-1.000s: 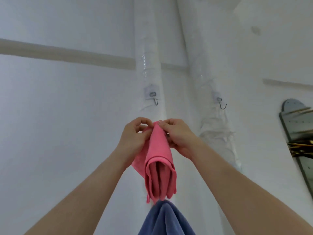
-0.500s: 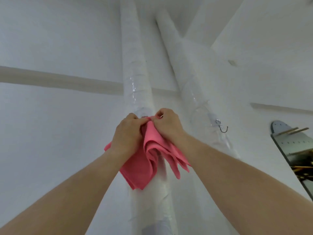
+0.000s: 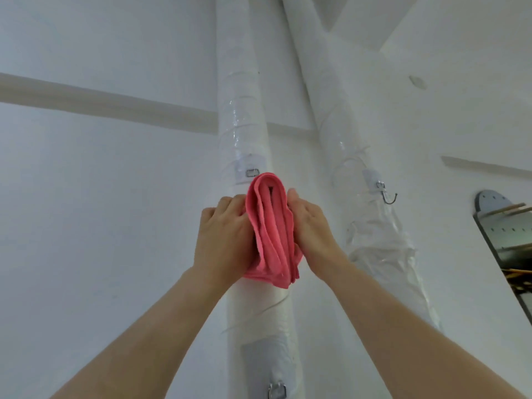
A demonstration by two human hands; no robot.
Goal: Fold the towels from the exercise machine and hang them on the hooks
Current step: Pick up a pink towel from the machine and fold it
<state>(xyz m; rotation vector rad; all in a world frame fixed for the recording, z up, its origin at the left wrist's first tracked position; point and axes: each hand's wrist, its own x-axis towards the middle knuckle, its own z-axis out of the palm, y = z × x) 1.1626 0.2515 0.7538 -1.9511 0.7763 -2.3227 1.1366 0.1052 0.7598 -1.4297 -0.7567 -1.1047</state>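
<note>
A second earlier we had the towel (image 3: 273, 231) pinched at its top, below the hook (image 3: 252, 172) on the left pipe (image 3: 241, 110). Half a second earlier both fists were bunched at the hook and the cloth flared out to either side. By this moment the towel's folded top sat right under the hook's metal loop, and our hands had slid down to its flanks. The folds were gathered into one narrow upright bundle lying against the pipe.

Our left hand (image 3: 224, 240) had its fingers bent in round the towel's left edge, with the tips hidden behind the cloth. Our right hand (image 3: 311, 234) lay with its fingers fairly straight along the right edge, pressing inward; we could not see its thumb.

We judged that the towel was probably caught on the hook, but the prong itself was hidden behind the cloth, so we could not be sure. The hands looked to be tidying the folds rather than carrying the weight.

The hook on the right pipe (image 3: 388, 197) was bare, and so was a lower hook (image 3: 277, 390) on the left pipe. The blue cloth seen a second earlier was out of view.
</note>
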